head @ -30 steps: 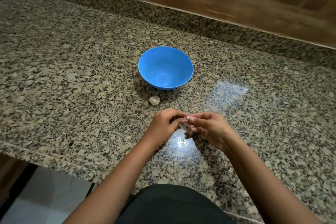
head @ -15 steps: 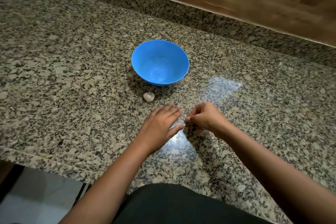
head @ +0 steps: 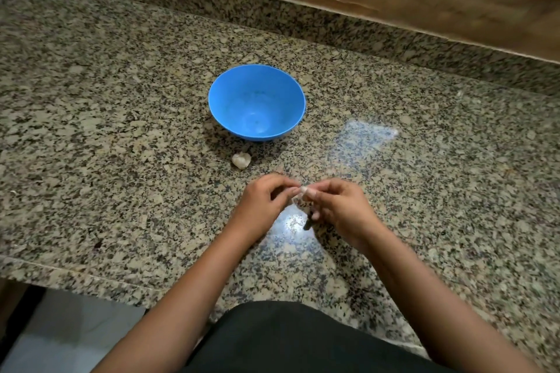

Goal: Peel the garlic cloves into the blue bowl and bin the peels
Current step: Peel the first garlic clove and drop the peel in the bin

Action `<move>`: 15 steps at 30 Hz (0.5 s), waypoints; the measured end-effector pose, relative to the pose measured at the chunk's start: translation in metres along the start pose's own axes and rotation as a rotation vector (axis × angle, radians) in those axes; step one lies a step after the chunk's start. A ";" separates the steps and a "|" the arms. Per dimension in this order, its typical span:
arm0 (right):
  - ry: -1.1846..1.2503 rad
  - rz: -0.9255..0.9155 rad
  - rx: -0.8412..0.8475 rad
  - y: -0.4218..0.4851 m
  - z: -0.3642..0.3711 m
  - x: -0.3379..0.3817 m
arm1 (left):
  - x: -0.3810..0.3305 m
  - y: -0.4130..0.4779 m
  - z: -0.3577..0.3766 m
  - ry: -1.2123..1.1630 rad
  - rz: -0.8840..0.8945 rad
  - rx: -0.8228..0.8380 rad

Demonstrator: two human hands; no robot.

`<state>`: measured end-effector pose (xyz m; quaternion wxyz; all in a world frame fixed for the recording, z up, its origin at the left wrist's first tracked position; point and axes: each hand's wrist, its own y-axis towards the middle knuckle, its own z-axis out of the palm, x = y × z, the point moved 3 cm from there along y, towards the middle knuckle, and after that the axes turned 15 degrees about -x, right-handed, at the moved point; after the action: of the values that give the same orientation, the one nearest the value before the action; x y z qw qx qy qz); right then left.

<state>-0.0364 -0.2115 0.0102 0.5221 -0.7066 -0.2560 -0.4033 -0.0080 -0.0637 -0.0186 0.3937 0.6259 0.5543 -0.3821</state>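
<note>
The left hand (head: 266, 200) and the right hand (head: 336, 206) meet fingertip to fingertip just above the speckled granite tabletop (head: 121, 130), nearer its front edge than its back. Both pinch one small pale garlic clove (head: 300, 194) between curled fingers and thumbs. The step in hand looks to be loosening the papery skin. It should go best if one hand holds the clove steady while a nail of the other catches the skin at the tip and draws it along the length. The scraps are better gathered in the fingers than dropped on the patterned stone, where they would be hard to spot. A second whitish garlic clove (head: 241, 159), seemingly unpeeled, lies on the tabletop just beyond the hands. It is close to but apart from the round blue plastic bowl (head: 230, 106), which sits toward the middle and appears empty. No bin is in view.
</note>
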 end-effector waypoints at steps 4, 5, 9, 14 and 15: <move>0.426 0.217 0.083 -0.012 0.004 -0.011 | -0.011 -0.005 0.003 -0.409 -0.246 -0.052; 0.461 0.233 0.095 -0.014 0.005 -0.012 | -0.012 -0.006 0.004 -0.441 -0.258 -0.058; 0.459 0.200 0.120 -0.020 0.006 -0.010 | -0.016 -0.005 0.002 -0.438 -0.245 -0.017; 0.474 0.146 0.108 -0.019 0.004 -0.002 | -0.021 -0.002 -0.001 -0.297 -0.165 0.047; 0.478 0.143 0.103 -0.019 0.004 -0.001 | -0.022 -0.002 0.000 -0.275 -0.146 0.055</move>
<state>-0.0503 -0.2012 0.0184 0.6302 -0.5801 -0.0950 -0.5073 -0.0121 -0.0721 0.0014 0.4198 0.5361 0.5285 -0.5071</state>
